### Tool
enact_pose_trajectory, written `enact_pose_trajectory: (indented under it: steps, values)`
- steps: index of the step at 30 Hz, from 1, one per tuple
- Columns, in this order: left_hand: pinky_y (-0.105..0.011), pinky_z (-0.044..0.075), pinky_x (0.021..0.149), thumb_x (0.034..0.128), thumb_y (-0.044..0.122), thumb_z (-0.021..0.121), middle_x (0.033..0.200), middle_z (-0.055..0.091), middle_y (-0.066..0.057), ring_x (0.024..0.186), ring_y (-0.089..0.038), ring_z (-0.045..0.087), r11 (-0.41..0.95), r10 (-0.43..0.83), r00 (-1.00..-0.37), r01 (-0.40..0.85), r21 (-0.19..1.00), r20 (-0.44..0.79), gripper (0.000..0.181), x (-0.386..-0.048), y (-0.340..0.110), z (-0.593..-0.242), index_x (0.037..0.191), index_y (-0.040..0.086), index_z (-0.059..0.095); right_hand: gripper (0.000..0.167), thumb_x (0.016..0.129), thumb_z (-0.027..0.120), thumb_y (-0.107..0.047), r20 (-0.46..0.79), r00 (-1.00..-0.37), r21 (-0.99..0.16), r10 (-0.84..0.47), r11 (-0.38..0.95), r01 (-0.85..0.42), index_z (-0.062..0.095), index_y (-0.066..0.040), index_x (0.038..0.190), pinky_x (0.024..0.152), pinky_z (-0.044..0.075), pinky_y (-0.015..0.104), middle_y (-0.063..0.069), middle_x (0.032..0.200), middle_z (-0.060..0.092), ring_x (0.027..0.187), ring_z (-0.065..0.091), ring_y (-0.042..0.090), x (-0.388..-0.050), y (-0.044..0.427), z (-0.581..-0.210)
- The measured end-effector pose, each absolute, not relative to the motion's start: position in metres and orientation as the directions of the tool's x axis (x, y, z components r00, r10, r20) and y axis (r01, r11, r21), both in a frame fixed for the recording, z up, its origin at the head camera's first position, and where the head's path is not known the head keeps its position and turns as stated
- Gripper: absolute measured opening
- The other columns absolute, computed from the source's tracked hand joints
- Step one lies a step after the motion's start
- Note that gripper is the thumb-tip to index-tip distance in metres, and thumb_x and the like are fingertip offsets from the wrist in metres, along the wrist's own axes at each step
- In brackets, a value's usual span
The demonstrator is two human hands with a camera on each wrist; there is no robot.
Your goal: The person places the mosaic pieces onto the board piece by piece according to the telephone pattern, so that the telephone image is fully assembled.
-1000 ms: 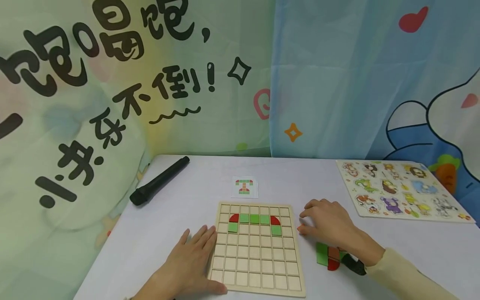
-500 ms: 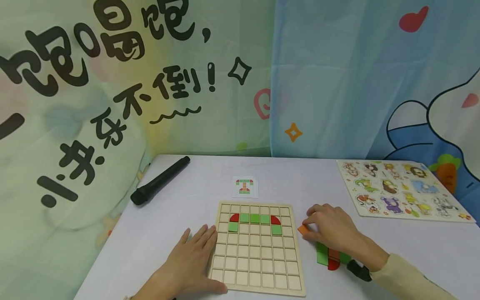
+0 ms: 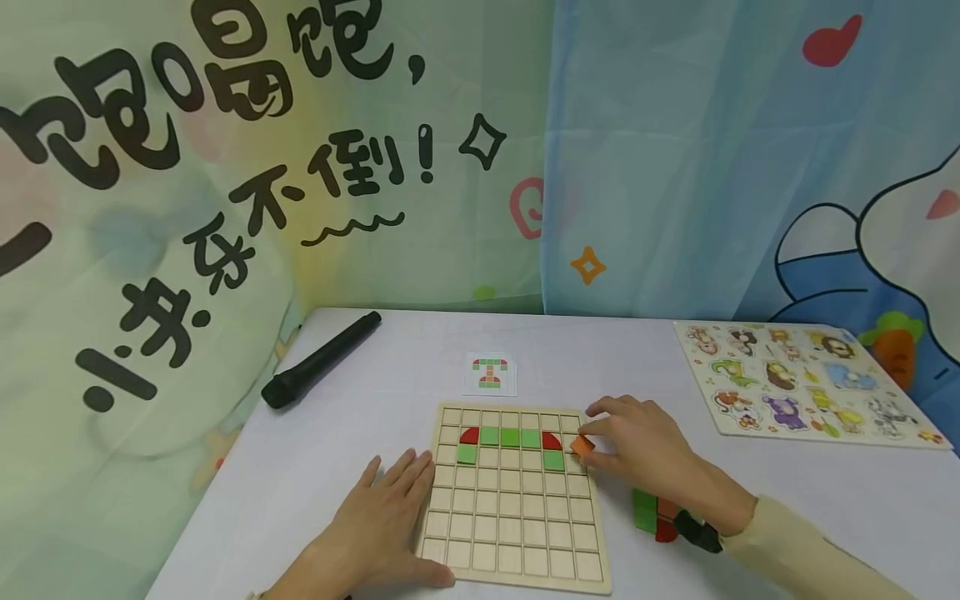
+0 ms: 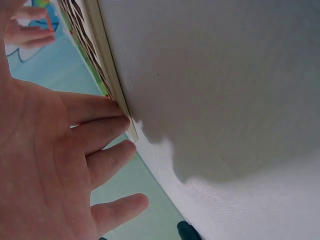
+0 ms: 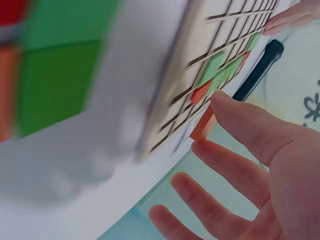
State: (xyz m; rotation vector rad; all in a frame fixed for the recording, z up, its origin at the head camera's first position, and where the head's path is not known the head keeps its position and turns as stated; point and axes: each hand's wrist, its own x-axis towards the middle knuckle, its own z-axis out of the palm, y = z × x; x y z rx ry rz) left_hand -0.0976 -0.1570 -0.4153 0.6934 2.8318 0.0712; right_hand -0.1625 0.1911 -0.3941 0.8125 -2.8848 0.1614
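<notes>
My right hand (image 3: 651, 443) pinches an orange square tile (image 3: 581, 446) between thumb and index finger, just over the right edge of the wooden grid board (image 3: 510, 528). In the right wrist view the same orange tile (image 5: 202, 125) is held on edge, the other fingers spread. My left hand (image 3: 378, 525) lies flat along the board's left side, its fingers straight. The left wrist view has these fingertips (image 4: 120, 122) touching the board's edge. Near the top of the grid sit several green tiles (image 3: 509, 438) in a row, with a red quarter-round tile (image 3: 551, 441) at each end and a green one below each.
Loose green and red tiles (image 3: 644, 511) lie beneath my right forearm, partly hidden. A small pattern card (image 3: 490, 375) lies behind the board. At the back left is a black microphone-shaped object (image 3: 322, 360); an animal picture board (image 3: 810, 383) lies at the back right.
My right hand has carried the orange tile leftward, from beside the board to over its right edge. The left hand stays in place.
</notes>
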Motion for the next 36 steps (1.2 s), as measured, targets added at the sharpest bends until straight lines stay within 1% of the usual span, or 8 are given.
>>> enact_pose_trajectory:
  steps: [8, 13, 16, 19, 22, 26, 30, 36]
  values:
    - [-0.064, 0.028, 0.123, 0.0667, 0.092, 0.062, 0.169, 0.032, -0.011, 0.157, -0.032, 0.031, 0.883, 0.469, -0.861, 0.456, 0.109, -0.198, 0.13, -0.098, -0.158, -0.415, 0.159, 0.004, 0.035, 0.02, 0.082, 0.086, -0.035, 0.194, -0.766, -0.048, -0.613, 0.774, -0.631, 0.082, -0.023, 0.097, 0.071, 0.056, 0.043, 0.004, 0.112, 0.074, 0.095, 0.069, 0.027, -0.173, 0.153, -0.395]
    - [-0.064, 0.027, 0.123, 0.0674, 0.092, 0.061, 0.169, 0.031, -0.01, 0.157, -0.032, 0.03, 0.885, 0.466, -0.86, 0.451, 0.117, -0.206, 0.129, -0.098, -0.157, -0.416, 0.159, 0.005, 0.034, 0.015, 0.084, 0.085, -0.035, 0.231, -0.687, -0.031, -0.689, 0.7, -0.713, 0.081, -0.024, 0.091, 0.067, 0.055, 0.039, 0.004, 0.109, 0.075, 0.09, 0.069, 0.025, -0.178, 0.138, -0.4]
    - [-0.064, 0.027, 0.123, 0.0677, 0.092, 0.061, 0.169, 0.031, -0.01, 0.157, -0.032, 0.029, 0.885, 0.465, -0.86, 0.45, 0.115, -0.209, 0.129, -0.098, -0.157, -0.416, 0.159, 0.006, 0.034, 0.013, 0.085, 0.084, -0.035, 0.242, -0.653, -0.013, -0.718, 0.67, -0.742, 0.079, -0.024, 0.089, 0.067, 0.054, 0.038, 0.003, 0.108, 0.074, 0.089, 0.069, 0.024, -0.181, 0.132, -0.403]
    - [-0.064, 0.027, 0.123, 0.0678, 0.093, 0.06, 0.169, 0.031, -0.01, 0.157, -0.032, 0.029, 0.885, 0.466, -0.859, 0.453, 0.112, -0.21, 0.129, -0.098, -0.158, -0.416, 0.159, 0.006, 0.034, 0.013, 0.085, 0.083, -0.036, 0.216, -0.647, -0.006, -0.731, 0.662, -0.75, 0.079, -0.024, 0.089, 0.071, 0.055, 0.039, 0.004, 0.111, 0.074, 0.092, 0.068, 0.024, -0.183, 0.127, -0.405]
    - [-0.064, 0.027, 0.123, 0.0676, 0.093, 0.06, 0.169, 0.031, -0.01, 0.157, -0.032, 0.029, 0.885, 0.466, -0.859, 0.452, 0.114, -0.212, 0.13, -0.098, -0.158, -0.416, 0.16, 0.005, 0.034, 0.018, 0.084, 0.084, -0.039, 0.175, -0.652, -0.001, -0.737, 0.662, -0.749, 0.08, -0.024, 0.092, 0.077, 0.055, 0.04, 0.004, 0.115, 0.073, 0.1, 0.068, 0.025, -0.184, 0.123, -0.408]
    - [-0.064, 0.027, 0.123, 0.0675, 0.093, 0.06, 0.169, 0.031, -0.011, 0.157, -0.032, 0.03, 0.885, 0.466, -0.859, 0.453, 0.11, -0.213, 0.13, -0.098, -0.158, -0.416, 0.159, 0.005, 0.034, 0.025, 0.083, 0.084, -0.04, 0.125, -0.65, 0.013, -0.75, 0.656, -0.754, 0.08, -0.023, 0.102, 0.082, 0.055, 0.042, 0.003, 0.119, 0.072, 0.108, 0.067, 0.025, -0.185, 0.12, -0.41]
    - [-0.064, 0.027, 0.123, 0.0674, 0.093, 0.06, 0.169, 0.032, -0.01, 0.157, -0.032, 0.03, 0.887, 0.462, -0.86, 0.449, 0.109, -0.217, 0.13, -0.098, -0.158, -0.416, 0.159, 0.005, 0.034, 0.031, 0.086, 0.082, -0.039, 0.102, -0.631, 0.039, -0.769, 0.637, -0.77, 0.079, -0.025, 0.113, 0.083, 0.055, 0.042, 0.003, 0.121, 0.071, 0.11, 0.066, 0.025, -0.185, 0.119, -0.413]
    - [-0.064, 0.028, 0.123, 0.068, 0.093, 0.059, 0.169, 0.031, -0.01, 0.157, -0.032, 0.03, 0.887, 0.461, -0.86, 0.449, 0.106, -0.217, 0.129, -0.098, -0.158, -0.416, 0.159, 0.005, 0.034, 0.034, 0.087, 0.079, -0.042, 0.091, -0.628, 0.078, -0.773, 0.634, -0.769, 0.078, -0.027, 0.118, 0.083, 0.055, 0.041, 0.002, 0.122, 0.07, 0.11, 0.066, 0.024, -0.185, 0.119, -0.414]
